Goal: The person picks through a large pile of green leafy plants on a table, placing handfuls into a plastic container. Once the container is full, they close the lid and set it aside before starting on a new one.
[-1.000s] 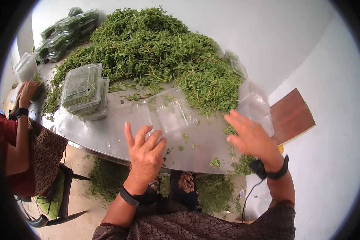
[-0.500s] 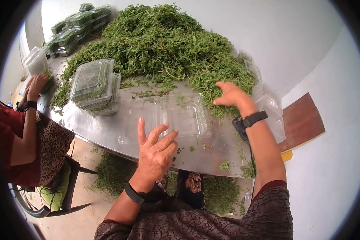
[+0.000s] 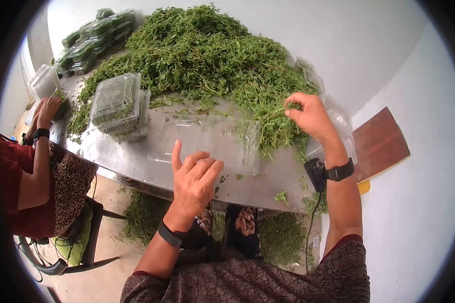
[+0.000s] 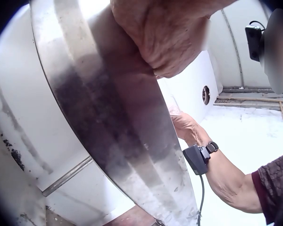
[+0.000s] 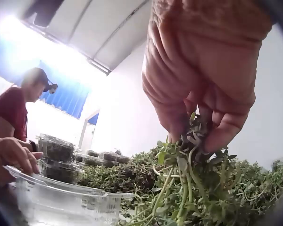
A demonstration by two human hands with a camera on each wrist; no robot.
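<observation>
My right hand (image 3: pixel 314 120) is at the right front of a big heap of leafy green herbs (image 3: pixel 202 60). Its thumb and fingers pinch a bunch of herb sprigs (image 5: pixel 191 165), whose stems hang down into the heap in the right wrist view. An open clear plastic clamshell box (image 3: pixel 250 146) lies flat in front of the heap. My left hand (image 3: pixel 194 178) hovers by the box's near side, holding nothing, forefinger raised and the other fingers loosely bent. In the right wrist view its fingertips are right at the box rim.
Filled clear boxes (image 3: pixel 116 103) are stacked left of the open one, with more (image 3: pixel 93 40) at the back left. Empty clear lids or boxes (image 3: pixel 338 134) stand at the right edge. Another person's hands (image 3: pixel 46 112) work at the far left. A brown board (image 3: pixel 381 144) leans right.
My right hand has moved from the table's right side up to the heap, and its fingers have closed on a bunch of sprigs. My left hand stays by the box.
</observation>
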